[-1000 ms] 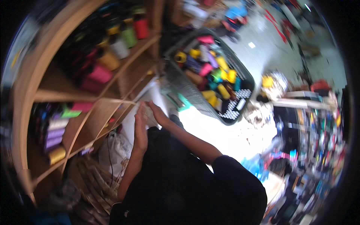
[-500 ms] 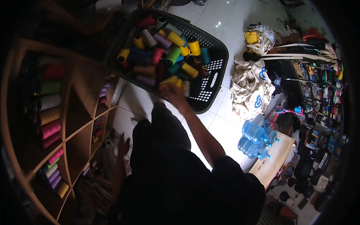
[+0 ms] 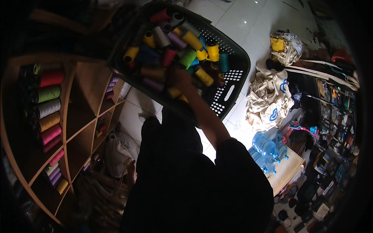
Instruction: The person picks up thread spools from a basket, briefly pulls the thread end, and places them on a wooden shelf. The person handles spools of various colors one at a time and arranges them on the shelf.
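A dark green plastic basket with a holed wall holds a heap of thread spools in many colours. My right hand reaches over the near rim into the heap. Its fingers are in shadow among the spools, so I cannot make out whether they grip one. Close around it lie a lime green spool, a dark red spool and a yellow spool. My left hand hangs low beside my leg, near a pale plastic bag; its fingers are mostly hidden in shadow.
To the left stands a wooden cubby shelf with rows of spools. Cream cloth bags lie in a pile on the white tiled floor. Blue water jugs stand by a low wooden table at the right, near a cluttered rack.
My right hand has moved from the basket's near rim deeper into the spools. My left hand has drawn back lower, close to my leg. The whole view has shifted slightly.
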Action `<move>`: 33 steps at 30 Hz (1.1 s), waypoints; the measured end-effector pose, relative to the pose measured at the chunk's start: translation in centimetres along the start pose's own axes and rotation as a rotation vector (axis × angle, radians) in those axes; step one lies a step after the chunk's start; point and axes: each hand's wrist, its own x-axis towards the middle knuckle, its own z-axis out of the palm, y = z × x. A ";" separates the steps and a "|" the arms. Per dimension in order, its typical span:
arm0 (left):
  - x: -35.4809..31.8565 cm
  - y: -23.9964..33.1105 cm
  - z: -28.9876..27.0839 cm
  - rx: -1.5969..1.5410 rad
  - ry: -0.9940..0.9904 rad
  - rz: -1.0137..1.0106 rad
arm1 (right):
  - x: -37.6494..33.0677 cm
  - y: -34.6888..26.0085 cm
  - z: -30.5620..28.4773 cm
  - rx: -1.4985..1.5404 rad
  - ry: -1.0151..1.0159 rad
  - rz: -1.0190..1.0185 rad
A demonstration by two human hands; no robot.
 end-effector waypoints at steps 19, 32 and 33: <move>-0.7 2.7 3.0 -0.107 -0.026 -0.046 | -4.9 8.7 -9.1 0.175 0.327 0.144; -1.8 2.4 3.2 -0.115 -0.024 -0.068 | -2.6 13.9 -10.2 0.233 0.360 0.071; -2.0 2.3 3.2 -0.120 -0.022 -0.075 | -2.7 13.7 -9.7 0.255 0.149 0.095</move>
